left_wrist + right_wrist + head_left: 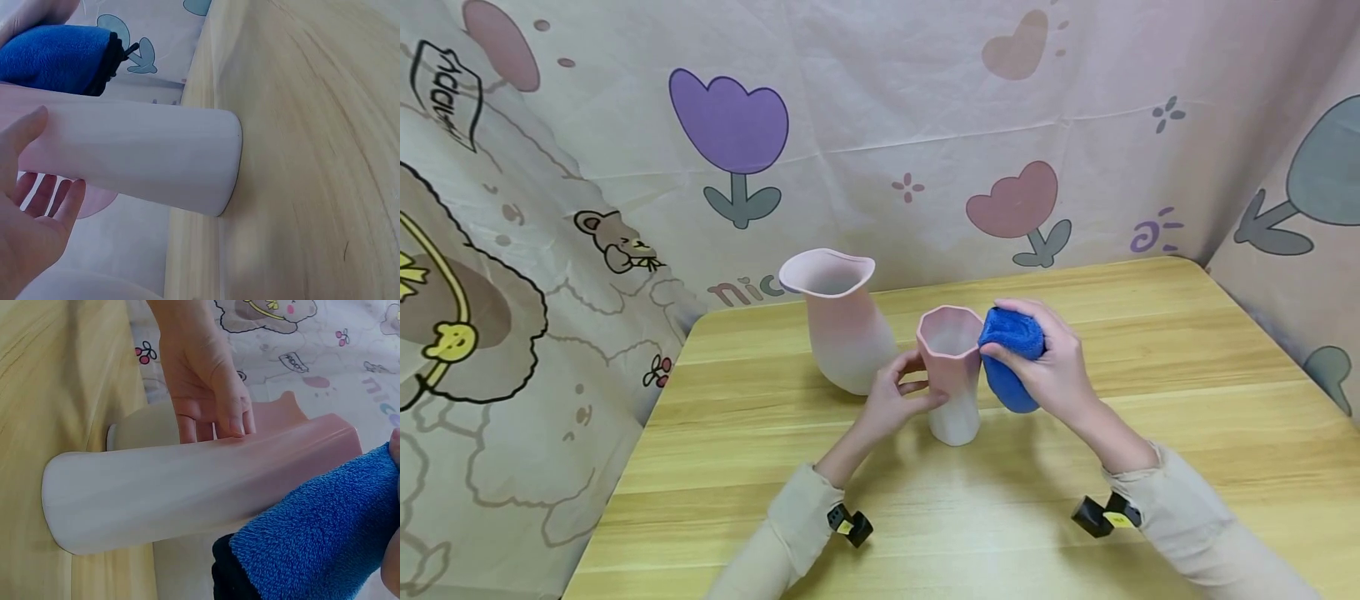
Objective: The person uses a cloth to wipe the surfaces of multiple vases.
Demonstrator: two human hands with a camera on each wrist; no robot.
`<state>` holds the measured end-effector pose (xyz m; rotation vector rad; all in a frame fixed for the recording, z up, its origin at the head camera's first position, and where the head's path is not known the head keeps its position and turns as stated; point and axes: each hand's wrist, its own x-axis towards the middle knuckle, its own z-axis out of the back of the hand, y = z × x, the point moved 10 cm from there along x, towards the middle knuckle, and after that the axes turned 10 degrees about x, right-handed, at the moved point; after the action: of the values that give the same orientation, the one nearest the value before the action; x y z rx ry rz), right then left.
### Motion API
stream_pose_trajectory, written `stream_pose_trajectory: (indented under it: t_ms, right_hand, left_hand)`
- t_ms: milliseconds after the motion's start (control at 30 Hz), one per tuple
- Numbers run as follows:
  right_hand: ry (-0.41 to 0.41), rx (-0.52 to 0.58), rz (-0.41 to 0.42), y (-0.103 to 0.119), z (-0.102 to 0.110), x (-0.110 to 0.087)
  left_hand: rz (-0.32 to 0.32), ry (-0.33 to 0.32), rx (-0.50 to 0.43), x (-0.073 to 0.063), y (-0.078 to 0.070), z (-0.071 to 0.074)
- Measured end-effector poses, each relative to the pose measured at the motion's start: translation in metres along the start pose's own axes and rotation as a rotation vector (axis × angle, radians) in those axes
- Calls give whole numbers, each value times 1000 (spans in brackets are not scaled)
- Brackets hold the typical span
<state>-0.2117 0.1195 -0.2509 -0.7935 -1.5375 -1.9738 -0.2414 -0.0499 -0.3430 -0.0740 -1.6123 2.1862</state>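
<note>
A small faceted vase (953, 408), pink at the rim and fading to white at the base, stands upright on the wooden table. My left hand (898, 396) grips its left side, thumb in front and fingers behind. On the other side, my right hand (1063, 371) pinches a folded blue towel (1013, 387) with a fuzzy surface, close against the vase's right rim. The right wrist view shows a dark edge on the towel (319, 531) beside the pink upper part of the vase (144, 494). Inside the vase, only the upper wall shows.
Behind and left of my left hand stands a larger pink-and-white vase (847, 342) with a wavy flared rim. A printed cloth backdrop (865, 100) hangs behind the table (1210, 400) and along both sides. Each wrist carries a small black camera (850, 525).
</note>
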Motion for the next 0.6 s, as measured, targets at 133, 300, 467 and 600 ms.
stream_pose_trajectory:
  t_ms: [133, 300, 467, 600]
  right_hand:
    - [12, -10, 14, 0, -4, 0]
    - [0, -11, 0, -7, -5, -5]
    - [-20, -12, -33, -16, -7, -14]
    - [-15, -14, -72, -28, -12, -26]
  left_hand:
    - [8, -11, -4, -1, 1, 0]
    - [11, -14, -3, -1, 1, 0]
    - [3, -14, -10, -1, 0, 0]
    - [-7, -16, -5, 0, 1, 0]
